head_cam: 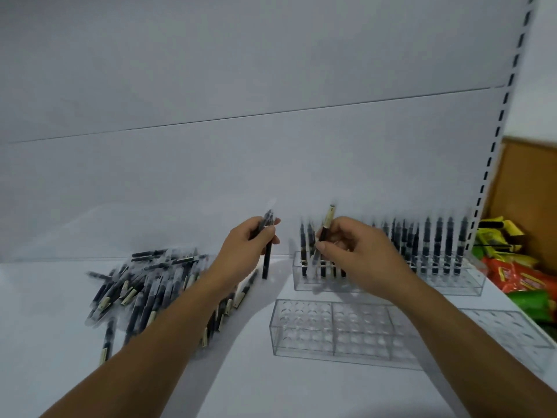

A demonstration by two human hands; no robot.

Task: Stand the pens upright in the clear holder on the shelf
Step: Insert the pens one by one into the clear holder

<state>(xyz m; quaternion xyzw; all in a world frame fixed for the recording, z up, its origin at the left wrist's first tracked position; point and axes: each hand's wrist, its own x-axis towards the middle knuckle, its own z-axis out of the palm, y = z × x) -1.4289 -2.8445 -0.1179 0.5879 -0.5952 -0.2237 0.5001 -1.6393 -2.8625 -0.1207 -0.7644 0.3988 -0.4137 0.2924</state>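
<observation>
A clear holder [452, 283] with several black pens standing upright in it sits at the back of the white shelf [211, 372]. Over the holder's left end, my right hand [358, 251] pinches one pen [327, 223] with a pale label, held nearly upright. To the left, my left hand [250, 245] grips a small bunch of black pens [266, 260], their lower ends pointing down at the shelf. A loose pile of black pens [144, 285] lies further left. The picture is blurred by motion.
An empty clear holder [331, 330] stands in front of the filled one, and another clear holder [506, 330] lies at the right. Colourful packets [518, 276] fill the neighbouring bay behind a slotted white upright [497, 140].
</observation>
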